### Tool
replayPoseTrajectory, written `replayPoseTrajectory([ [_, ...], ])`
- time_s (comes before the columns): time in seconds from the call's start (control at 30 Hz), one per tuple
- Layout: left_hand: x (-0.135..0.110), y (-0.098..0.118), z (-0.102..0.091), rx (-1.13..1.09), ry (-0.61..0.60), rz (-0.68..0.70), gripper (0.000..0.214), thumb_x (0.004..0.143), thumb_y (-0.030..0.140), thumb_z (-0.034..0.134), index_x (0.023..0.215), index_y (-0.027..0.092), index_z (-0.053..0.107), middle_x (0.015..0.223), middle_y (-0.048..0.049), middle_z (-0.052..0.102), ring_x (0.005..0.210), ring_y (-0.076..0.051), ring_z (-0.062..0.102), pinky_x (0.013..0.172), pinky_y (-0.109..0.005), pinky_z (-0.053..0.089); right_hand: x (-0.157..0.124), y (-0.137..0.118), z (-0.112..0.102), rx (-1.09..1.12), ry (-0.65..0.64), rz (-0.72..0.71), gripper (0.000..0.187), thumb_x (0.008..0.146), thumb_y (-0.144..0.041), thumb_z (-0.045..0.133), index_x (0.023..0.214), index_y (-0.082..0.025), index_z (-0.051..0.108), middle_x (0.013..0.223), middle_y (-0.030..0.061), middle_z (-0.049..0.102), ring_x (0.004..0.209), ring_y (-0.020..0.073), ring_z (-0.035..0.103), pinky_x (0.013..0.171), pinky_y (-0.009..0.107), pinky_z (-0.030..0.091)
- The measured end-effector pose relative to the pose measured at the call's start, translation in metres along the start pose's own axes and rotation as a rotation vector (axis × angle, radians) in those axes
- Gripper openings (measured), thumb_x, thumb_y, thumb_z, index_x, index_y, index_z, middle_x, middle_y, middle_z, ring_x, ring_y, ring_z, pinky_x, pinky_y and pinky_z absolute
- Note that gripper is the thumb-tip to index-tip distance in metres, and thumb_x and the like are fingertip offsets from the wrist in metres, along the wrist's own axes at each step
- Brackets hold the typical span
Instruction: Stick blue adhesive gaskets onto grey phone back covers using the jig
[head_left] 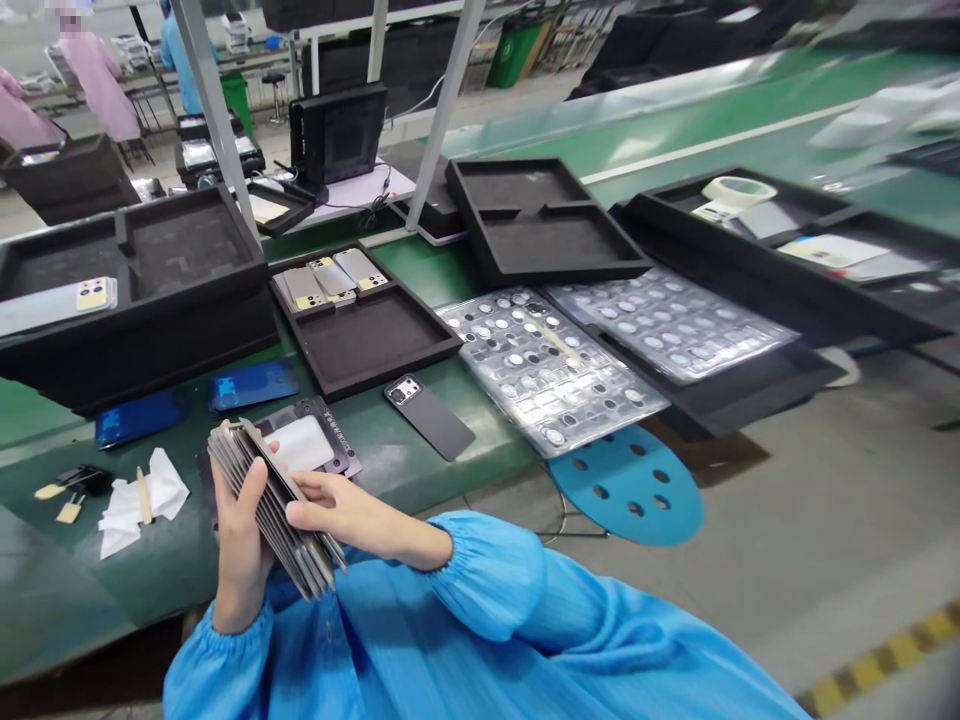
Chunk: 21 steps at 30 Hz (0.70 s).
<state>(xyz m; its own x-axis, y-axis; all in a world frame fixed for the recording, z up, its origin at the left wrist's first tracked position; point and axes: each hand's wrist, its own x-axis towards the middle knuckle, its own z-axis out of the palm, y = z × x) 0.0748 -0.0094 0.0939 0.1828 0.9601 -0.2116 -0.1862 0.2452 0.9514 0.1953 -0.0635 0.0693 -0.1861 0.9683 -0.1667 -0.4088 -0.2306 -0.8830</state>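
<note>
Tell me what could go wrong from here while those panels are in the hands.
The stack of thin grey flat panels between the left hand and right hand has uneven edges, so one might slip out.

The dark grey rectangular panel with a camera cutout lies near the edge of the green bench; the blue sleeve could perhaps catch it.

The clear plastic sheet of round pieces appears to overhang that edge and could be bumped.

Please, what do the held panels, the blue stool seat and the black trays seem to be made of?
Panels: perhaps glass or plastic, finish unclear; thin, flat, straight-edged.
Stool seat: probably moulded plastic, smooth; even colour, round holes.
Trays: probably foam, matte; thick walls, little shine.
</note>
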Motion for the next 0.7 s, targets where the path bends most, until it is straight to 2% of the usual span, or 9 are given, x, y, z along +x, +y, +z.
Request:
replayPoseTrajectory([
  [0.13, 0.000, -0.001, -0.002, 0.022, 0.007, 0.032, 0.082, 0.077, 0.047, 0.081, 0.148, 0.032, 0.045, 0.128, -0.0064, 0.068, 0.122, -0.028, 0.065, 0.091, -0.034, 0.057, 0.001, 0.003, 0.001, -0.001, 0.003, -0.004, 0.081, 0.063, -0.076, 0.079, 0.116, -0.016, 0.067, 0.112, 0.0089, 0.073, 0.113, 0.0290, 0.066, 0.105, 0.045, 0.047],
  [0.33, 0.000, 0.000, -0.003, -0.034, -0.008, -0.038, 0.077, 0.082, 0.051, 0.072, 0.150, 0.029, 0.043, 0.112, -0.0064, 0.074, 0.105, -0.026, 0.072, 0.090, -0.038, 0.058, 0.000, 0.000, 0.001, 0.036, -0.005, -0.018, 0.087, 0.064, -0.082, 0.073, 0.121, -0.016, 0.066, 0.111, 0.0101, 0.073, 0.116, 0.0302, 0.065, 0.106, 0.045, 0.047],
  [0.5, -0.004, -0.006, -0.004, 0.032, 0.010, 0.050, 0.080, 0.083, 0.053, 0.073, 0.152, 0.034, 0.037, 0.129, -0.0045, 0.067, 0.124, -0.024, 0.062, 0.105, -0.036, 0.049, -0.001, -0.003, 0.005, -0.045, 0.013, -0.010, 0.086, 0.060, -0.070, 0.085, 0.122, -0.015, 0.065, 0.119, 0.0126, 0.070, 0.113, 0.0326, 0.065, 0.104, 0.049, 0.047],
  [0.63, -0.020, -0.007, -0.021, 0.034, -0.060, 0.051, 0.092, 0.078, 0.057, 0.076, 0.155, 0.035, 0.030, 0.140, -0.0061, 0.058, 0.125, -0.025, 0.059, 0.108, -0.038, 0.046, -0.015, 0.001, 0.016, -0.131, -0.030, 0.016, 0.091, 0.063, -0.071, 0.083, 0.131, -0.017, 0.056, 0.131, 0.0157, 0.065, 0.122, 0.0339, 0.060, 0.105, 0.048, 0.045],
  [0.7, -0.036, -0.009, -0.035, 0.031, -0.111, 0.025, 0.101, 0.075, 0.058, 0.079, 0.157, 0.034, 0.023, 0.138, -0.0076, 0.059, 0.122, -0.027, 0.060, 0.107, -0.040, 0.046, -0.026, 0.011, 0.023, -0.160, -0.062, 0.033, 0.088, 0.067, -0.073, 0.080, 0.132, -0.019, 0.054, 0.132, 0.0156, 0.065, 0.122, 0.0330, 0.060, 0.104, 0.047, 0.045],
])
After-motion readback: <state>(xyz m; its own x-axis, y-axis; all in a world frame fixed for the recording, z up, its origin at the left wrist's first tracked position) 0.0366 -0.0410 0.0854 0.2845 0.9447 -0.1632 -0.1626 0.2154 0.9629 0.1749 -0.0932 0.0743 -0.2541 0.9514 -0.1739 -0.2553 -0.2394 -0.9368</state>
